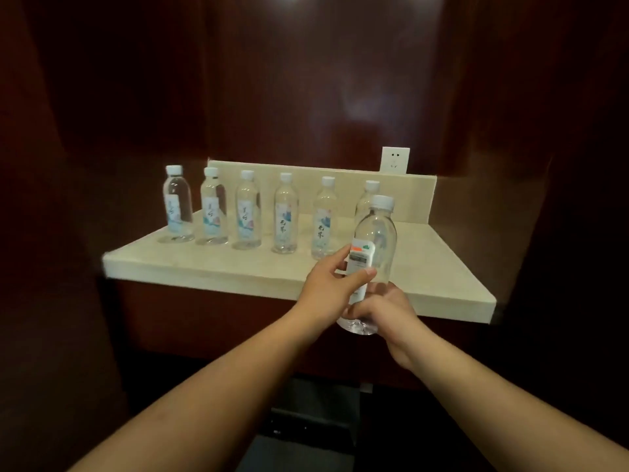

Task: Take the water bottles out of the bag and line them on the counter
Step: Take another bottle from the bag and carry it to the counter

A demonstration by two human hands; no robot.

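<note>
Several clear water bottles (247, 211) with white caps and pale labels stand in a row on the cream stone counter (204, 264). In front of the counter's edge I hold one more clear bottle (377, 233), tilted slightly. My left hand (328, 281) grips its labelled middle from the left, thumb across the front. My right hand (384, 306) grips its lower part near the base. This bottle partly hides the last bottle of the row (369, 190). No bag is in view.
A white wall socket (394, 160) sits above the counter's low back ledge at the right. Dark red wood panels enclose the counter on three sides. Below the counter lies a dark object on the floor (306, 424).
</note>
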